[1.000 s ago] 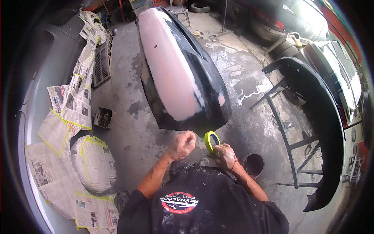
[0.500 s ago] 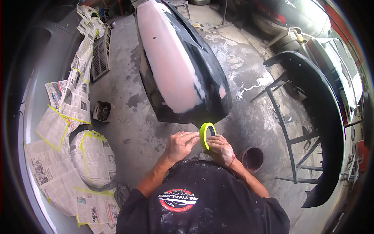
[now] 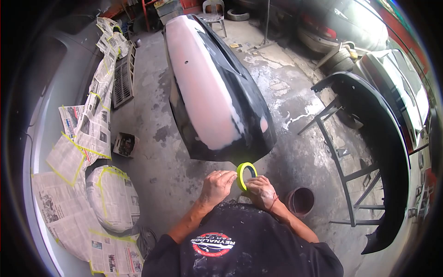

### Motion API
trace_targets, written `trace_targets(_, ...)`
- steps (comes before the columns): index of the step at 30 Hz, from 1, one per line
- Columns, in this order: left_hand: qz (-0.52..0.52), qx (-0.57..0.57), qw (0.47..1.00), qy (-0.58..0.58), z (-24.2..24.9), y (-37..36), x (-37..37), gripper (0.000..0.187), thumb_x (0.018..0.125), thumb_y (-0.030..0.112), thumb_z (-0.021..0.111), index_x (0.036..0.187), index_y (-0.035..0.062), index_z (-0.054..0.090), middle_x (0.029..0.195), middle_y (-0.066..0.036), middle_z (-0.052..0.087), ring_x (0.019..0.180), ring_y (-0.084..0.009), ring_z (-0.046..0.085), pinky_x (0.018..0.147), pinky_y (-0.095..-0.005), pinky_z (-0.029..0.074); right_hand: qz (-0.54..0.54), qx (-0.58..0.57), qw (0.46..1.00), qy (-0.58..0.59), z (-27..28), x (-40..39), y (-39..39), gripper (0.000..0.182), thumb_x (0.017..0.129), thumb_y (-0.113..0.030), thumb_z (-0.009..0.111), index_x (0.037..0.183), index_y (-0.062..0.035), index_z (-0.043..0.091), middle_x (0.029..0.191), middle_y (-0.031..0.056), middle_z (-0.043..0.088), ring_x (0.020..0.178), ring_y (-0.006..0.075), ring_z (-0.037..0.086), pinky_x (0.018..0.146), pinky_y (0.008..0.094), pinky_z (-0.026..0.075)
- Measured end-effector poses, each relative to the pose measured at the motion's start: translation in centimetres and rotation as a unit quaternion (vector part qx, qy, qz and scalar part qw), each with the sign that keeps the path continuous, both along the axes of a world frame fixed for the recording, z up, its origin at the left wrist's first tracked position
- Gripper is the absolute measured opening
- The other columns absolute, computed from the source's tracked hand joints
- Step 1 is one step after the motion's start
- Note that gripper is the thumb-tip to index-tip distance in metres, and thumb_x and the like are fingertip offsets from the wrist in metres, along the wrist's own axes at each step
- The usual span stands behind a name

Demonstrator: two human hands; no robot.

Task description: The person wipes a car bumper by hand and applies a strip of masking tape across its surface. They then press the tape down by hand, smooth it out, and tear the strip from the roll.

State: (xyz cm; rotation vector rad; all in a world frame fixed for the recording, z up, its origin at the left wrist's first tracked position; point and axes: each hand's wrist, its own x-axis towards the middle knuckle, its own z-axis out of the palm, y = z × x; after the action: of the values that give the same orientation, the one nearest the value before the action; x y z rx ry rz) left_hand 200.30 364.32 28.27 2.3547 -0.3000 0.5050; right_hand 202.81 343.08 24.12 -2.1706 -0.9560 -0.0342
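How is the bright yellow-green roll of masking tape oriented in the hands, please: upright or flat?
Upright: the bright yellow-green roll of masking tape stands on edge, its open centre showing.

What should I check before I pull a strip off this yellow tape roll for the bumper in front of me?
1. Roll held: ok. The right hand holds the yellow tape roll upright.
2. Free end found: cannot tell. The left hand has fingertips at the roll's edge, but no loose end shows.
3. Bumper within reach: ok. The black bumper ends just above the roll.
4. Bumper surface ready: cannot tell. A wide pale sanded or primed band runs along it; dust does not show.
5. Footing: not ok. A bucket stands close by the right arm, on the floor.
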Motion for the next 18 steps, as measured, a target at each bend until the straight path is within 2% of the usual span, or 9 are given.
trace_targets(5,-0.078,0.094,0.992,-0.026,-0.6,0.5,0.8,0.007,0.086,0.009,0.066,0.091,0.0044,0.064,0.084,-0.008,0.065,0.077,-0.0262,0.064,0.072,-0.0371,0.052,0.017,-0.019,0.998,0.049,-0.3,-0.4,-1.0,0.023,0.077,-0.027,0.077,0.093,-0.0116,0.073,0.101,0.0059,0.073,0.104,0.0229,0.065,0.097,0.0395,0.042)
trace_targets(10,-0.16,0.198,0.967,-0.016,-1.1,0.2,1.9,0.01,0.086,0.009,0.063,0.087,0.0017,0.056,0.079,-0.011,0.056,0.077,-0.0274,0.06,0.072,-0.0366,0.052,0.027,-0.057,0.996,0.059,-0.9,-0.4,-2.1,0.025,0.081,-0.033,0.075,0.095,-0.012,0.073,0.105,0.0054,0.073,0.106,0.0232,0.064,0.099,0.0401,0.039)
trace_targets(13,-0.177,0.176,0.968,0.008,-2.5,-0.4,2.6,0.007,0.083,0.004,0.061,0.086,0.0011,0.055,0.078,-0.012,0.054,0.075,-0.0289,0.059,0.072,-0.0393,0.052,0.019,-0.099,0.993,0.067,-1.1,-0.6,-2.7,0.025,0.082,-0.033,0.075,0.095,-0.012,0.073,0.106,0.0056,0.073,0.107,0.0239,0.064,0.1,0.0401,0.039)
trace_targets(17,-0.192,0.162,0.968,-0.012,-2.9,-2.2,3.4,0.01,0.08,0.005,0.062,0.084,0.0003,0.053,0.077,-0.012,0.053,0.074,-0.0303,0.058,0.072,-0.0399,0.052,0.02,-0.098,0.989,0.105,-0.7,-0.8,-4.3,0.024,0.082,-0.032,0.074,0.096,-0.0121,0.073,0.107,0.0056,0.073,0.108,0.0239,0.064,0.101,0.0398,0.038)
trace_targets(18,-0.212,0.198,0.957,-0.021,-3.6,-2.4,3.6,0.01,0.082,0.006,0.062,0.084,0.0003,0.054,0.079,-0.013,0.055,0.074,-0.0303,0.06,0.072,-0.0403,0.052,0.009,-0.066,0.994,0.088,-0.7,-1.0,-4.8,0.023,0.082,-0.031,0.074,0.095,-0.0115,0.072,0.103,0.0057,0.073,0.105,0.0247,0.064,0.1,0.0398,0.039)
